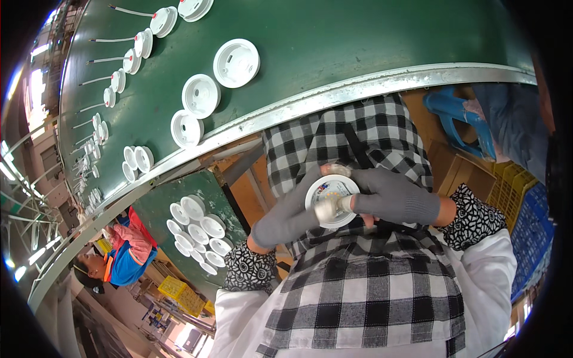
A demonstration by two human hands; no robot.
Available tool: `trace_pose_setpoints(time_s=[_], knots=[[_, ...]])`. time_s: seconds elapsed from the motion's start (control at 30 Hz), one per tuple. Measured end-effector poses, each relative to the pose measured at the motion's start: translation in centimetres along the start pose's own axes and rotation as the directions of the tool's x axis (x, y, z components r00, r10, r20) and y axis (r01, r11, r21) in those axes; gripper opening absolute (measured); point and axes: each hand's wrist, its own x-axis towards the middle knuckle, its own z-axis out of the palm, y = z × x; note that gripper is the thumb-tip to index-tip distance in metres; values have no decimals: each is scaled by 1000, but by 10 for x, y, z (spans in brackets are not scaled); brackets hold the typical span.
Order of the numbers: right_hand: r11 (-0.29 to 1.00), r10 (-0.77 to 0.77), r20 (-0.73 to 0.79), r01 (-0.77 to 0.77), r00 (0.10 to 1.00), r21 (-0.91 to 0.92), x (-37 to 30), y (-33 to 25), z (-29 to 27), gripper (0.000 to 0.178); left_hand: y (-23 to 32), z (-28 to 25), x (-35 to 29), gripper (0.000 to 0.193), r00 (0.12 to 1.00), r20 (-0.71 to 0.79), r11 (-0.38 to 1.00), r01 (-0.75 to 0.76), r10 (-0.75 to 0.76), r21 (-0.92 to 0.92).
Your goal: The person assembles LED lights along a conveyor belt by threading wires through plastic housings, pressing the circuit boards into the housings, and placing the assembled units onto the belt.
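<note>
Close in front of my apron, both hands hold a white round plastic housing (338, 223) with a small circuit board (330, 190) inside it. My left hand (285, 216), in a grey glove with whitish fingertips, is closed on its left side, and a fingertip reaches in over the board. From the right, my right hand (395, 194), gloved the same way, grips the rim with its thumb reaching in over the opening. The fingers beneath the housing are mostly hidden. Whether the fingertips pinch something small on the board, I cannot tell.
Beyond the metal edge (358, 85) lies a green work surface (334, 36) with several white housings (237, 63), some with cables. More white cups (193, 207) cover a side table at left. A blue stool (453, 110) and crates (531, 238) stand right. Another person (128, 253) works far left.
</note>
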Motion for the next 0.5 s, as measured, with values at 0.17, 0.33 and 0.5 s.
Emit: trace_pose_setpoints(time_s=[0.17,0.33,0.5], knots=[[999,20,-3,-20,1000,-29,-3,-7,7,37,-10,10,-5,82,993,-29,970,-102,111,219],[991,91,185,-71,979,-110,4,-8,0,41,-11,6,-3,85,999,18,982,-36,33,186],[999,5,-85,-8,996,-45,0,6,20,39,-15,17,-4,92,999,-39,994,21,-17,106]])
